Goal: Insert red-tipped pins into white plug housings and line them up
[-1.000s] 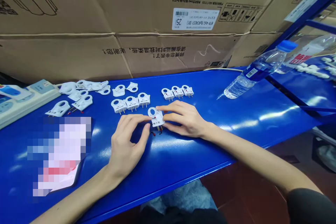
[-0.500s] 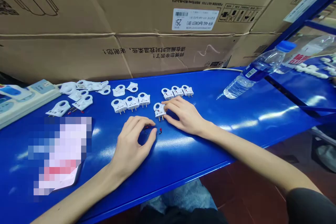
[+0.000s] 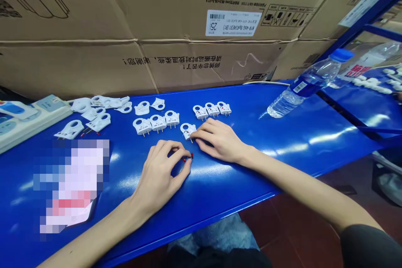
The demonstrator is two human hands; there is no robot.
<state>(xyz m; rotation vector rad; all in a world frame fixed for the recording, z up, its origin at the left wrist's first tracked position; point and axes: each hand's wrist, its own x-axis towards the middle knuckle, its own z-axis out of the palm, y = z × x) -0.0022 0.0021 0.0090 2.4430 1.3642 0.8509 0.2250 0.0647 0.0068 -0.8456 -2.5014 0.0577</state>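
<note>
My right hand (image 3: 216,140) grips the lower right edge of a white two-pin plug housing (image 3: 187,130), which has a round hole and lies tilted on the blue table. To its lower left, my left hand (image 3: 165,161) has thumb and forefinger closed on a small red-and-black part (image 3: 188,158); the fingertips partly hide it. Behind my right hand, three similar housings with wires stand in a row (image 3: 212,109). Another row of three housings (image 3: 158,122) sits behind my left hand, with two loose white pieces (image 3: 143,108) behind that row.
More white housings and covers (image 3: 94,109) are piled at the left, beside a power strip (image 3: 34,117). A blurred-out phone (image 3: 75,188) lies front left. A water bottle (image 3: 301,88) leans at the right near a blue metal frame. Cardboard boxes (image 3: 176,67) wall the back of the table.
My left fingers have moved slightly right and closed on the small red-and-black part. The housing under my right hand has shifted a little left and tilted.
</note>
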